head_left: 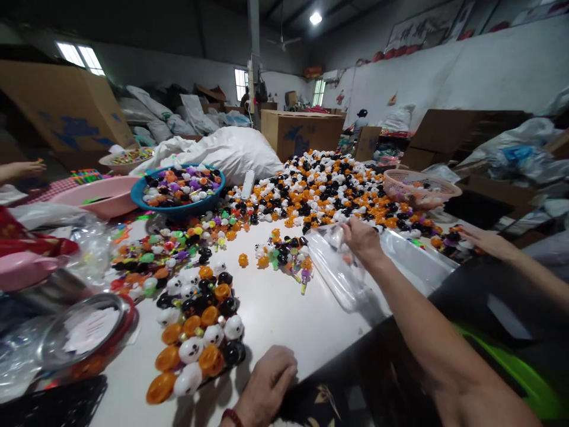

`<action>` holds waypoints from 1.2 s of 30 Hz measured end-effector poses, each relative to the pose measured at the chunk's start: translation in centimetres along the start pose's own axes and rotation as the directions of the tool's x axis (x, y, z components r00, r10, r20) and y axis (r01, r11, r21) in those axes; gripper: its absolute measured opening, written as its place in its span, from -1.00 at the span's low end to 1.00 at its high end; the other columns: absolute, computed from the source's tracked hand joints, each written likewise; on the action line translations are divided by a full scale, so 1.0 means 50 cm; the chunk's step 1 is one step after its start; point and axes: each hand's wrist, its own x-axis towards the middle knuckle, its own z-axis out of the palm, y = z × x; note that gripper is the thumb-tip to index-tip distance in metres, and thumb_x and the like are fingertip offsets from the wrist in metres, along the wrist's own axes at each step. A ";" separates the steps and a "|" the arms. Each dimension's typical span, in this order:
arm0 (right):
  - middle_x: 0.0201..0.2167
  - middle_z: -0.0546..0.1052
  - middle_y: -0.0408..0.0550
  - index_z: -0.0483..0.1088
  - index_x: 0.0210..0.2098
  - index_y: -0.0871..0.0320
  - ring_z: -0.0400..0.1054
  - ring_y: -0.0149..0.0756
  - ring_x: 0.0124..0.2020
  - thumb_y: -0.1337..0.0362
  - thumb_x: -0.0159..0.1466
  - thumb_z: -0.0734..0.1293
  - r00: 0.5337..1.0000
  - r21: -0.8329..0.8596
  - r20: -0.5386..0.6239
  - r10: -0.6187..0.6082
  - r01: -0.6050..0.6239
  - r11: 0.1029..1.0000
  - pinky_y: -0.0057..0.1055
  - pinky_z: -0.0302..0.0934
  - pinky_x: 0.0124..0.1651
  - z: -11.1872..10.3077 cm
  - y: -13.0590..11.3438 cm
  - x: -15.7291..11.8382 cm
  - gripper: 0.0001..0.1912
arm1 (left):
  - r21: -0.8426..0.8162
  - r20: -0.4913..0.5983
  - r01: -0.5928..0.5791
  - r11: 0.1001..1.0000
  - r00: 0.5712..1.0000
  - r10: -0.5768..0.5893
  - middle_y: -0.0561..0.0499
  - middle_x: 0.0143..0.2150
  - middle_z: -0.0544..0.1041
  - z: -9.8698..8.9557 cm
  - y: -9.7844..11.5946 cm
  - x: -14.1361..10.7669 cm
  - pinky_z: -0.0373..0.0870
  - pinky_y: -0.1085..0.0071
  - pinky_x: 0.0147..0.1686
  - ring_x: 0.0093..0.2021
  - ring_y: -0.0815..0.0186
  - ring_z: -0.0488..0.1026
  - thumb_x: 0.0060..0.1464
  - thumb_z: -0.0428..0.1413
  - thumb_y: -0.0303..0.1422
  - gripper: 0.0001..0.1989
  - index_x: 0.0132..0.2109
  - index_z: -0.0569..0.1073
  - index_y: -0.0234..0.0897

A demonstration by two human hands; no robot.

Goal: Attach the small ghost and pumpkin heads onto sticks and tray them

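Note:
My right hand (362, 237) reaches over the table and is closed on the top end of a clear plastic bag (335, 279), which lies in a flat stack. Near the table's front edge, my left hand (267, 382) rests with its fingers curled under, their tips hidden. Left of it stands a dense block of orange, white and black pumpkin and skull toys (200, 332) in rows; a dark tray edge shows beneath. Beyond lies a small mixed pile of little toys (284, 255), close to the bags. One orange pumpkin toy (243, 260) sits alone.
A large heap of pumpkin and skull toys (329, 190) covers the back. A blue basin (178, 204), a pink basin (100, 198) and a pink basket (422, 184) stand around it. At right, another person's hand (489, 243) touches toys. A metal dish (82, 332) sits at left.

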 end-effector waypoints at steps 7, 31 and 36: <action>-0.38 0.50 0.00 0.42 -0.25 0.16 0.34 -0.25 -0.37 0.40 0.41 0.10 0.681 0.385 0.028 -0.732 0.668 0.637 -0.36 0.23 -0.28 0.066 -0.168 -0.375 -0.73 | -0.271 -0.123 0.229 0.935 0.955 -0.269 -0.18 0.07 0.49 -0.002 -0.007 0.000 0.51 0.26 -0.09 -0.01 0.20 0.50 0.32 -0.11 -0.06 -0.52 0.20 0.31 -0.25; -0.46 0.49 -0.07 0.38 -0.35 0.05 0.40 -0.22 -0.41 0.13 0.33 0.08 0.925 0.662 0.378 -0.027 -0.250 0.707 -0.29 0.32 -0.31 0.129 -0.082 -0.454 -0.70 | -0.031 -0.280 0.186 0.982 0.942 -0.187 -0.08 -0.22 0.55 0.037 0.001 0.003 0.48 0.25 -0.11 -0.17 0.22 0.51 0.24 0.06 -0.18 -0.72 -0.10 0.57 -0.21; -0.58 0.48 -0.10 0.37 -0.60 -0.20 0.46 -0.15 -0.47 -0.14 0.18 0.19 0.903 0.648 0.420 -0.090 -0.229 0.726 -0.18 0.35 -0.37 0.111 -0.107 -0.500 -0.66 | 0.058 -0.249 0.103 0.993 0.965 -0.086 -0.05 -0.27 0.60 -0.090 -0.029 0.009 0.54 0.16 -0.24 -0.21 0.17 0.56 0.20 0.11 -0.09 -0.75 -0.14 0.59 -0.08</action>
